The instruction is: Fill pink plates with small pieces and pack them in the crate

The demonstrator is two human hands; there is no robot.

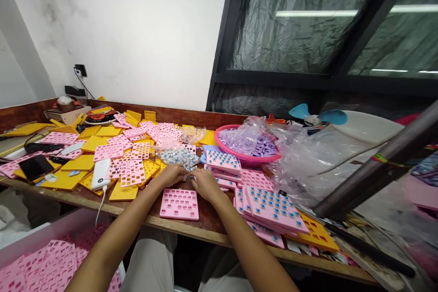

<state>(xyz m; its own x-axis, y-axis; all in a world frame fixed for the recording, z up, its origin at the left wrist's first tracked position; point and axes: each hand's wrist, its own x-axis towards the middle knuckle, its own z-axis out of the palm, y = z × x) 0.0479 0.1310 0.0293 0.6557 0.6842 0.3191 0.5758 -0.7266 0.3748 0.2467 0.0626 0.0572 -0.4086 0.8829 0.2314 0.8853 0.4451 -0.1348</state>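
Head cam: my left hand (173,174) and right hand (204,182) are close together, fingertips meeting over something too tiny to tell whether I'm gripping it. They're just behind the pink tray (179,204) on the wooden bench (208,226), near the loose pile of small pieces (178,157).

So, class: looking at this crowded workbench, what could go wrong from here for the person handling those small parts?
1. Both hands, left hand and right hand, work at the heap of small pieces; loose pieces could scatter across the table.
2. The stack of filled pink trays leans near the table edge and might slide off.
3. The white power bank sits at the edge, its cable dangling; a knock could pull it down.
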